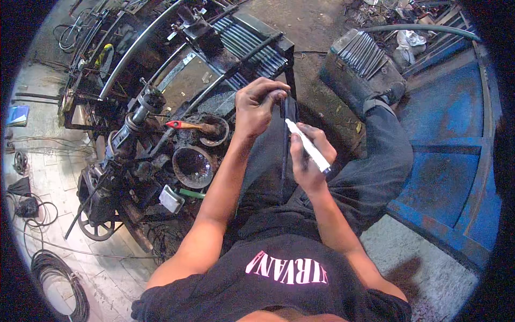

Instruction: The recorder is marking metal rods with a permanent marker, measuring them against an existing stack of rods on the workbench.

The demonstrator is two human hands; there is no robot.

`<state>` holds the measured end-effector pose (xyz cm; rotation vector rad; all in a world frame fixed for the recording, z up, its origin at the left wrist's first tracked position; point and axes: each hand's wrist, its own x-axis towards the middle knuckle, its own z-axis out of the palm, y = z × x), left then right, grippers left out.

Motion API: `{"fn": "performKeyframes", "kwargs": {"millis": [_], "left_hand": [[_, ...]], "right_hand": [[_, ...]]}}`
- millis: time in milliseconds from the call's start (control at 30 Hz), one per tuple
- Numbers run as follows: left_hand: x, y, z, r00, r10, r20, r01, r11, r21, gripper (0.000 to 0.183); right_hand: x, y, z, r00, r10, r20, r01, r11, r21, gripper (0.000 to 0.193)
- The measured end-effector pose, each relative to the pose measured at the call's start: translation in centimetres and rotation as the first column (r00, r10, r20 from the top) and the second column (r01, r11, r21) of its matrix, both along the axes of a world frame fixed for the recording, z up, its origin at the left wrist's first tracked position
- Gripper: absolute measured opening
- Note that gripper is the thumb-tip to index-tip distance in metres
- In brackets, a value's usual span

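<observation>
Head view: I see the bare right hand [309,173] gripping a white cylindrical marker [309,144], its upper end near a narrow dark bar [290,109] beside the bare left hand [254,109], whose fingers curl closed; I cannot tell what they pinch. Leftward, a red-and-orange-handled brush [184,125] lies near a round, dark-rimmed metal bowl [176,168]

Obstacles: machine [130,127] left, blue panel [443,185] right

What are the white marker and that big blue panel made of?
White marker: probably smooth plastic, from its even white barrel. Blue panel: likely painted metal, since rust-brown patches break the worn blue coat; exact metal unclear.
</observation>
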<state>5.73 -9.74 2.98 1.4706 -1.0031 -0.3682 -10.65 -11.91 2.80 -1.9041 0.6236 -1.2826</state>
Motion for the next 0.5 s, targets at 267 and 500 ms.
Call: {"fn": "performKeyframes", "kwargs": {"millis": [267,500], "left_hand": [[0.1,0.0,0.0,0.998,0.012,0.058,-0.016,0.998,0.062,0.014],[0.1,0.3,-0.2,0.999,0.02,0.033,-0.022,0.999,0.05,0.015]], "right_hand": [[0.0,0.1,-0.4,1.0,0.001,0.001,-0.001,1.0,-0.016,0.013],[-0.1,0.5,-0.4,1.0,-0.001,0.03,-0.001,0.997,0.077,0.01]]}}
